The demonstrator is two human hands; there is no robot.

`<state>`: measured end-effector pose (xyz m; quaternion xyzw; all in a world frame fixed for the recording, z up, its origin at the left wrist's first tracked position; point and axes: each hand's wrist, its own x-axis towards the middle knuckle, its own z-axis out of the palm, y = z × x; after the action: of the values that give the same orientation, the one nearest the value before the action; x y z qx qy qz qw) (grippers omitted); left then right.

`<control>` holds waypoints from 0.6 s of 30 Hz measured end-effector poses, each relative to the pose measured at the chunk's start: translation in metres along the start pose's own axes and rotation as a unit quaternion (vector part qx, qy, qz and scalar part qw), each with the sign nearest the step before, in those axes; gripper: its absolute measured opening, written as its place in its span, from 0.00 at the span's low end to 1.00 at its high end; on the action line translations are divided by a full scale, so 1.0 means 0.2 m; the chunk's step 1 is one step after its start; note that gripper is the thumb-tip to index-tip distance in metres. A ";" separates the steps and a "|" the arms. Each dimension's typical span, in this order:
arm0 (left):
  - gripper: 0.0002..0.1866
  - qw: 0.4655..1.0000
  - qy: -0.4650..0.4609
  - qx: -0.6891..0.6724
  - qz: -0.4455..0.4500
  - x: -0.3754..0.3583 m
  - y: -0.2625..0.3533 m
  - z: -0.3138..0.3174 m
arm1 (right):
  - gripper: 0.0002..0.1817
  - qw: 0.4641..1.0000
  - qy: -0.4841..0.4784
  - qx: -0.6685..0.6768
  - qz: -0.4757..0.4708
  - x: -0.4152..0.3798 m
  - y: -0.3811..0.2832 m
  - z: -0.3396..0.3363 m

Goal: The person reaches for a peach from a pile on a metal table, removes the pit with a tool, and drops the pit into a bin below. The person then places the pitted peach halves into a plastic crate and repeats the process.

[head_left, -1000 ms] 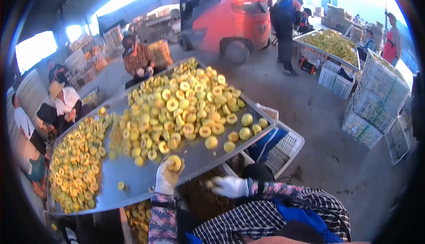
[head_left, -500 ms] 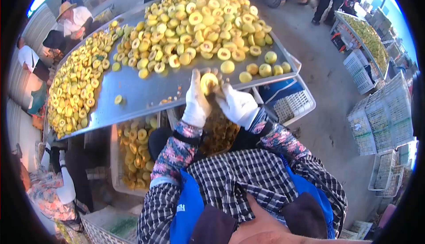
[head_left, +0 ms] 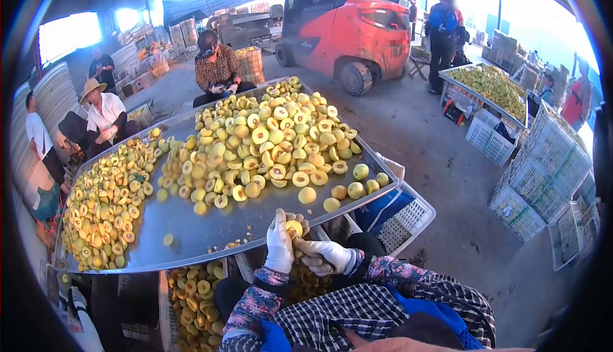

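Head view: left hand has its fingers wrapped round a yellow fruit, cut face showing, held just off the near edge of the metal counter. Right hand is right beside it, fingers curled, thumb side up against the fruit; can't tell what, if anything, that grip encloses. Both gloved white. Main heap of fruit, mostly halves, sits mid-counter ahead of me; a few whole ones lie near the right corner. Second heap, halves, runs along the left side. Below the near edge: a crate of fruit pieces. White plastic crate to the right, under the counter's corner. Red forklift beyond. Seated person at the far edge.
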<state>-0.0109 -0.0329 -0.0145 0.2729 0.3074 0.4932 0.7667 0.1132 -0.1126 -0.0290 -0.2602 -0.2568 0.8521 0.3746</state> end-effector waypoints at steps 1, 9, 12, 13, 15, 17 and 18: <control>0.21 0.999 -0.002 -0.034 -0.025 0.01 -0.01 -0.01 | 0.20 0.999 -0.001 0.030 0.014 0.00 0.00 0.00; 0.12 0.948 -0.019 0.295 0.118 0.03 0.12 -0.31 | 0.19 0.844 0.094 -0.520 -0.090 -0.08 0.08 -0.20; 0.13 0.770 0.066 0.583 0.250 -0.12 0.40 -0.47 | 0.20 0.510 -0.040 -0.828 -0.232 -0.07 0.19 -0.47; 0.14 0.726 0.116 0.646 0.207 -0.18 0.51 -0.55 | 0.21 0.648 0.045 -0.758 -0.068 -0.08 0.14 -0.32; 0.18 0.566 0.208 0.780 0.169 -0.22 0.67 -0.72 | 0.22 0.729 0.123 -0.663 0.114 -0.12 0.03 -0.10; 0.26 0.444 0.265 0.848 0.115 -0.18 0.75 -0.82 | 0.22 0.727 0.114 -0.667 0.117 -0.09 0.04 -0.10; 0.26 0.441 0.269 0.849 0.114 -0.11 0.77 -0.82 | 0.22 0.723 0.117 -0.670 0.118 -0.08 0.04 -0.11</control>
<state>-0.2301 0.0228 -0.0070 0.6735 0.7291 0.1172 -0.0319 0.1323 -0.1249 -0.0458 -0.5697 -0.6822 0.4575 0.0258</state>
